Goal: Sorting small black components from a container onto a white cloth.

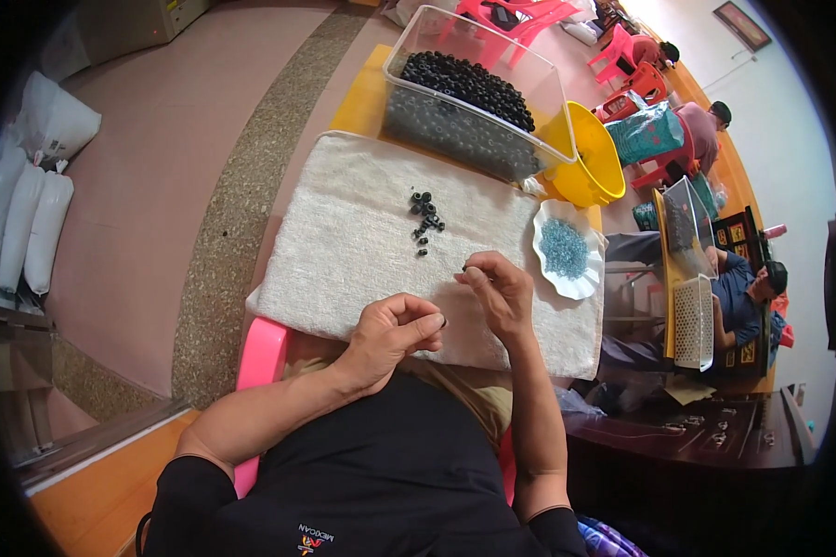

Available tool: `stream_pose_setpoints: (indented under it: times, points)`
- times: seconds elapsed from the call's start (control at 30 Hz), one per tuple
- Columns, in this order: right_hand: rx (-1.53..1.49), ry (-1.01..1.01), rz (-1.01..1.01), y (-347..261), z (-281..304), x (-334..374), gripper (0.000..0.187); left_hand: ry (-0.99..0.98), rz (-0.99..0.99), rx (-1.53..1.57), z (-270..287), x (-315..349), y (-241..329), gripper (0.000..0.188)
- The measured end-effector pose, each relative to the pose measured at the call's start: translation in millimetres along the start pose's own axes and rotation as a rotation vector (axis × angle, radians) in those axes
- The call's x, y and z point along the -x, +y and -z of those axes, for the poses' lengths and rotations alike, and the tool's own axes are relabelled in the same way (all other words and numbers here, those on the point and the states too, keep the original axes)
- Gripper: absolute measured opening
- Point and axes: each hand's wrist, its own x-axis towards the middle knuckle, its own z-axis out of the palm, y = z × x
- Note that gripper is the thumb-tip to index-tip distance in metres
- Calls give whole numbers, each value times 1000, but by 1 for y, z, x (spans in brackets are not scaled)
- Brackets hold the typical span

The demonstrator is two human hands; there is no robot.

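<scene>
So here's how I've got things laid out, using the white towel (344,223) as the reference. It's spread over the surface (360,93), and I reckon the soft fabric keeps little round stuff from rolling away.

My left grip (396,340) is over the towel's near edge, thumb and forefinger pressed together on a tiny dark bit (443,323). My right grip (500,295) is over the towel too, a bit farther in and to the right, fingertips pinched on another small black piece (464,268). Both are mostly hidden by my fingers, so I can't tell their exact shape. Tip pinches make sense to me, since anything that small would get lost in a whole fist.

The loose black beads (424,209) sit around the middle of the towel, probably so a few are easy to reach. Loads more are in the clear tub (460,153) just past the towel's far edge, with the yellow bowl (607,176) by its far right corner. The little blue beads (564,249) are in a wavy white dish (571,290) on the towel's right side, I guess because the rim stops them spilling.
</scene>
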Motion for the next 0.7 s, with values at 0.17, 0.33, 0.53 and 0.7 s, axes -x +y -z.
stream_pose_setpoints:
  times: [0.17, 0.33, 0.53, 0.7]
  points:
    - [-13, 33, -2, -6, 0, 4, 7, 3, -4, -4, 2, 0, -1, 13]
    - [39, 51, -13, -1, 6, 8, 10, -16, 6, -25, 5, -2, -3, 10]
    - [-276, -24, -224, -17, 1, 19, 11, 4, -12, -31, 2, -2, 0, 14]
    - [-411, -128, -295, -29, -7, 27, 10, -1, 11, -58, 4, -2, 0, 13]
